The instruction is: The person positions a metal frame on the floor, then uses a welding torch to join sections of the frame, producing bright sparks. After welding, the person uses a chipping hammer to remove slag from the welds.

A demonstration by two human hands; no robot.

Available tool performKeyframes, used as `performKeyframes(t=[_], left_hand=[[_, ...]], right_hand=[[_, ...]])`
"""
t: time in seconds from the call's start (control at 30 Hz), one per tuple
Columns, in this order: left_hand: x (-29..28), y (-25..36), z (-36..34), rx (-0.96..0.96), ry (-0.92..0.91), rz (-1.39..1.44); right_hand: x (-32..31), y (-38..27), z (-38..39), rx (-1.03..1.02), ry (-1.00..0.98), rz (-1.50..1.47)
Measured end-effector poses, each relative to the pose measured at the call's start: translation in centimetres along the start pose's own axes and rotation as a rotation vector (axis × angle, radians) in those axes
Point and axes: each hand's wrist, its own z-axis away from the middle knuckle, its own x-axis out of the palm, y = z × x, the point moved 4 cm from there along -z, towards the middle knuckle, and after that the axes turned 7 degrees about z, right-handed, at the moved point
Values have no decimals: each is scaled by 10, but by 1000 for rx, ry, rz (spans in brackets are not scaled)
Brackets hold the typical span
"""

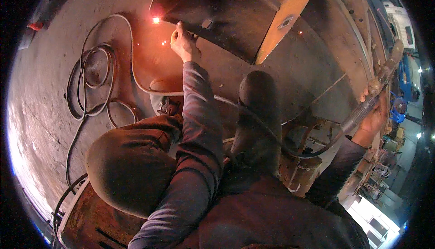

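Observation:
My left hand [185, 45] reaches forward and pinches the near edge of a dark, box-like sheet-metal piece [217, 11], its thumb and fingers closed on that edge. A bright red-orange glow [156, 20] shows at the piece's left corner, with small sparks below it. The piece's right side is a rusty orange plate [286, 21] with a hole. Out to the right, my right hand [374, 117] is wrapped around the ribbed dark handle of a welding electrode holder [359, 114], well apart from the metal piece. A thick cable [303, 155] runs from the handle across my legs.
Loops of cable [86, 72] lie on the concrete floor [41, 81] at the left. A rusty metal block [97, 215] is at the lower left. Near my right knee stands a rusty can-like container [301, 172]. Beams and clutter line the right side.

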Motion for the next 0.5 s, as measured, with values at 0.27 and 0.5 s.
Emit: performKeyframes(t=[0.27, 0.5], left_hand=[[-2, -42, 42, -151, -188, -314], [-21, -84, 86, -788, -657, -359]], right_hand=[[18, 5, 8, -21, -139, -44], [1, 3, 7, -38, -75, -24]])
